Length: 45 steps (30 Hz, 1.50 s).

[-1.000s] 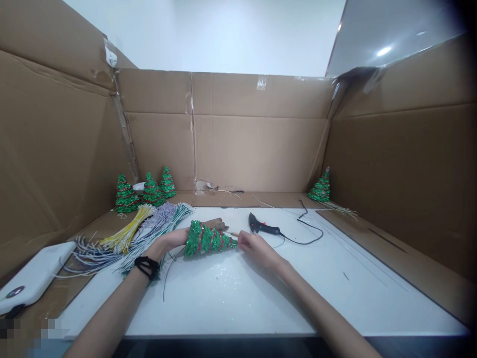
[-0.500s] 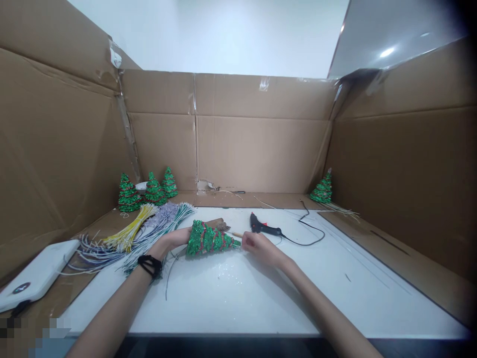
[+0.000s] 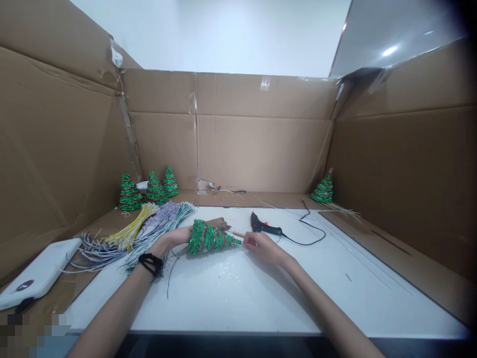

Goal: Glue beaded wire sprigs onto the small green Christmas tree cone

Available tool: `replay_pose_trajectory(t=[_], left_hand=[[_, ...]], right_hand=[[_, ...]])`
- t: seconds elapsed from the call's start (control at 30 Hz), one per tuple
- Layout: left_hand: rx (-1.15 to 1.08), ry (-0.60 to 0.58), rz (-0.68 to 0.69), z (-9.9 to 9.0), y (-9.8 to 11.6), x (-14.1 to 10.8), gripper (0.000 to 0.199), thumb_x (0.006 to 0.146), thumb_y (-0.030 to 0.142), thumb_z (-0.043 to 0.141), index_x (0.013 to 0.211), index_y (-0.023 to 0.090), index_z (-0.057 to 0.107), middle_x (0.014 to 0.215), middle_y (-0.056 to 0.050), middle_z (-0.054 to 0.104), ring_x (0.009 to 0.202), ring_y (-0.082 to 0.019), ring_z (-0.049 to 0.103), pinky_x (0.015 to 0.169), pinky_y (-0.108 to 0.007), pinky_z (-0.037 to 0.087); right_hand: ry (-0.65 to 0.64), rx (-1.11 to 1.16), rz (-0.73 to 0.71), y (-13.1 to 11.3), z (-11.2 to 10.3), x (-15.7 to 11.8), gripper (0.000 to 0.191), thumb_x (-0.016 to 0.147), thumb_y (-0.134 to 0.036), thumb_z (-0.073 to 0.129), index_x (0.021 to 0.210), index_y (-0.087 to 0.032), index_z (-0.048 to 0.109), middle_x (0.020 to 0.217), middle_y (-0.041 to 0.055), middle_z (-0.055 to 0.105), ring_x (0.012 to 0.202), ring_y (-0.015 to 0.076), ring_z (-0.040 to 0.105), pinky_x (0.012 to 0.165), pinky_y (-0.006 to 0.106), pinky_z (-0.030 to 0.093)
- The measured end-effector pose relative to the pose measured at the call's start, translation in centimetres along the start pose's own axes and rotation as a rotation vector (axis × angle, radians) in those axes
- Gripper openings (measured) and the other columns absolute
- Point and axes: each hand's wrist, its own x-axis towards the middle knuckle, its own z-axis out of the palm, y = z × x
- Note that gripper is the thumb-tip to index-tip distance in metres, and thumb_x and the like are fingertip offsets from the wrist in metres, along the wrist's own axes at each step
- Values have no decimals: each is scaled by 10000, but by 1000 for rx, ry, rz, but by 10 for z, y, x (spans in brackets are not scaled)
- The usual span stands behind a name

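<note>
A small green glittery Christmas tree (image 3: 212,237) with red garland lies on its side above the table, its tip pointing right. My left hand (image 3: 181,235) is wrapped round its base from behind, fingers mostly hidden by the tree. At the tip, my right hand (image 3: 257,244) is closed in a pinch; what the fingertips hold is too small to make out. A thin wooden stick (image 3: 238,233) shows just beyond those fingers. Behind the tree is a brown roll-shaped piece (image 3: 218,223) with a frayed end.
A black glue gun (image 3: 266,227) with a cord lies behind my right hand. To the left are bundles of yellow (image 3: 134,226) and green-and-white wires (image 3: 175,219), a white device (image 3: 40,271) and several finished trees (image 3: 129,193). Another tree (image 3: 323,188) stands back right. Cardboard walls (image 3: 261,149) enclose the table.
My right hand has shifted very slightly, its fingers still at the tree's tip. The tree and my left hand stay almost where they were; the whole view has moved a little.
</note>
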Motion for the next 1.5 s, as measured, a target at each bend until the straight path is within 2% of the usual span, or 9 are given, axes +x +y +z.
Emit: replay_pose_trajectory(t=[0.17,0.3,0.43,0.6,0.73,0.87,1.1,1.27,1.5], left_hand=[[-25,-50,-122,-30,11,-26,244,720,308,569,906,181,663,927,-27,681,884,-177,600,813,-285,467],[45,162,-175,-50,7,-36,251,719,337,552,884,164,628,886,-34,644,764,-151,594,625,-225,452],[148,325,-178,-46,2,-28,259,687,340,579,877,170,536,825,0,565,718,-126,550,586,-206,430],[130,208,-162,-30,9,-19,308,679,305,561,947,182,472,794,23,541,610,-103,532,553,-228,423],[116,179,-126,-23,15,-20,176,644,232,560,793,171,488,698,39,511,605,-107,533,578,-241,437],[101,96,-62,-18,14,-17,157,639,229,599,719,173,476,651,43,512,605,-116,547,576,-247,440],[171,111,-62,-23,-1,-10,196,650,245,580,818,156,534,740,-1,572,644,-131,567,563,-237,422],[419,264,65,-31,-2,-17,133,708,256,506,678,144,571,691,-4,569,643,-123,511,531,-213,346],[379,137,90,-32,-1,-19,139,686,224,561,685,142,673,664,-6,670,640,-123,570,583,-190,394]], right_hand=[[51,-4,-15,-5,4,2,154,804,-173,442,764,-178,590,705,21,606,642,141,504,586,233,322],[94,4,-28,-12,10,6,172,836,-219,431,754,-173,575,713,29,610,636,144,508,588,241,326],[115,-10,-32,-16,15,10,171,836,-213,429,764,-176,581,715,31,622,639,149,524,607,249,338],[31,-22,13,4,1,3,227,751,-299,577,954,-197,579,807,33,645,721,178,561,640,263,377],[-40,8,7,24,-10,0,138,772,-267,507,824,-179,599,831,53,647,749,181,580,662,273,402],[-29,13,2,19,-4,5,158,784,-247,458,788,-173,598,792,59,643,733,187,569,656,283,403],[49,-160,-33,17,-5,1,195,794,-415,526,843,-248,615,930,44,654,941,247,521,910,389,335],[50,-202,14,22,-5,0,279,821,-458,472,775,-230,628,864,76,635,889,258,522,853,383,365],[104,-238,-15,19,5,3,277,821,-483,467,828,-241,603,865,66,634,905,260,516,874,397,350]])
